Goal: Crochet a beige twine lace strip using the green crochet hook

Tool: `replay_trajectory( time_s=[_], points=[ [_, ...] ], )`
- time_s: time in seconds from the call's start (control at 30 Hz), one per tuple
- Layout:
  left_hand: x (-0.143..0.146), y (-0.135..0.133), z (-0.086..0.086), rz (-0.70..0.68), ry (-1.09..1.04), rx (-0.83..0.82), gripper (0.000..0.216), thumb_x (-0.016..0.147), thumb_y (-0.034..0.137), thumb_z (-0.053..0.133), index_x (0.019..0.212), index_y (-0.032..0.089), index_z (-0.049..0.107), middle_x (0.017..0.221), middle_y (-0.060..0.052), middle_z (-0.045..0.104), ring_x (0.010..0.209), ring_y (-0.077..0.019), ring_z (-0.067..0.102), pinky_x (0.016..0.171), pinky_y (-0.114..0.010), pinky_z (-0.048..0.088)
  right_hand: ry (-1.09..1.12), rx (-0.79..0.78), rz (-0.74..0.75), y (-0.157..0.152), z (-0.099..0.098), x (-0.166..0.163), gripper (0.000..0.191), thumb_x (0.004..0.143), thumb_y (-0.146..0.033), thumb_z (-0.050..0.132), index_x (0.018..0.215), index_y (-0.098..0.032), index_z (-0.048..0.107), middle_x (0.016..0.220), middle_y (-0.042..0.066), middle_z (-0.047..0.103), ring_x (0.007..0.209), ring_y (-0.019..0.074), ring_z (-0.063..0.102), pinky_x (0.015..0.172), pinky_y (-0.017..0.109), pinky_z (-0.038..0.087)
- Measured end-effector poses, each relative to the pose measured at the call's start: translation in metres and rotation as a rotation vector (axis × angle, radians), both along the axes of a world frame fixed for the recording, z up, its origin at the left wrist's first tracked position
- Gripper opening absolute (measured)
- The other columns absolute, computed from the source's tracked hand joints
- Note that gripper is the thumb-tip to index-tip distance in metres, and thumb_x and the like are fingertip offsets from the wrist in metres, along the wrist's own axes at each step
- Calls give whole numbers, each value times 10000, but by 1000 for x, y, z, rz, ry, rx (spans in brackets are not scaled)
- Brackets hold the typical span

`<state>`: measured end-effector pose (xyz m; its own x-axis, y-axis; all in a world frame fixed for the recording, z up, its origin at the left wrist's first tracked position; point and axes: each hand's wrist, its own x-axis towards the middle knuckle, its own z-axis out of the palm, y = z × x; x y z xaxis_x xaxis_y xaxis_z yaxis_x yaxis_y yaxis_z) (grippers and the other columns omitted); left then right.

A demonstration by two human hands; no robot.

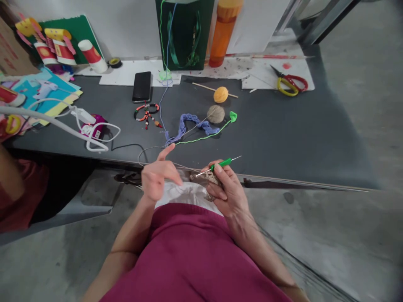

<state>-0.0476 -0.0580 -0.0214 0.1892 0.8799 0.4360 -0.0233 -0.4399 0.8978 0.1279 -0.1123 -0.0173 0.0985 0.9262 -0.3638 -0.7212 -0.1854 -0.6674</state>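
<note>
Right hand (229, 189) pinches the green-handled hook (222, 163) and beige crochetwork (213, 178), which could slip apart should the yarn (185, 167) slacken.

Dark grey tabletop (299, 140). On it, left to right: coloured paper (61, 99), black phone (142, 87), beaded bracelet (147, 113), purple-blue crocheted strip (189, 117), beige yarn ball (215, 114), yellow yarn ball (221, 95) and thin stick (201, 87).

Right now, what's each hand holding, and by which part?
Right hand holds the green-handled hook by its handle, with beige crochet work in the same hand. Left hand: cannot tell whether it grips anything.
</note>
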Motion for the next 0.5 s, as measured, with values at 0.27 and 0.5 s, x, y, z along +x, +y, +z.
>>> replay_trajectory(
  time_s=[0.27, 0.5],
  points=[
    [16, -19, -7, -202, 370, -80, 728, 965, 587, 578, 1615, 269, 494, 1559, -149, 609, 1441, -365, 537, 1312, -607, 119, -57, -5, -58, -2, 3, -4, 374, 620, -487, 1000, 780, -242, 766, 697, -28, 797, 324, -16, 181, 305, 156, 175],
    [25, -18, -22, -135, 147, -286, 773, 908, 386, 696, 1629, 256, 449, 1256, -114, 685, 1175, -282, 645, 1096, -472, 479, -187, 82, -146, -5, 3, -6, 340, 727, -494, 942, 820, -232, 746, 735, -2, 806, 348, -6, 220, 314, 165, 196]
  ],
)
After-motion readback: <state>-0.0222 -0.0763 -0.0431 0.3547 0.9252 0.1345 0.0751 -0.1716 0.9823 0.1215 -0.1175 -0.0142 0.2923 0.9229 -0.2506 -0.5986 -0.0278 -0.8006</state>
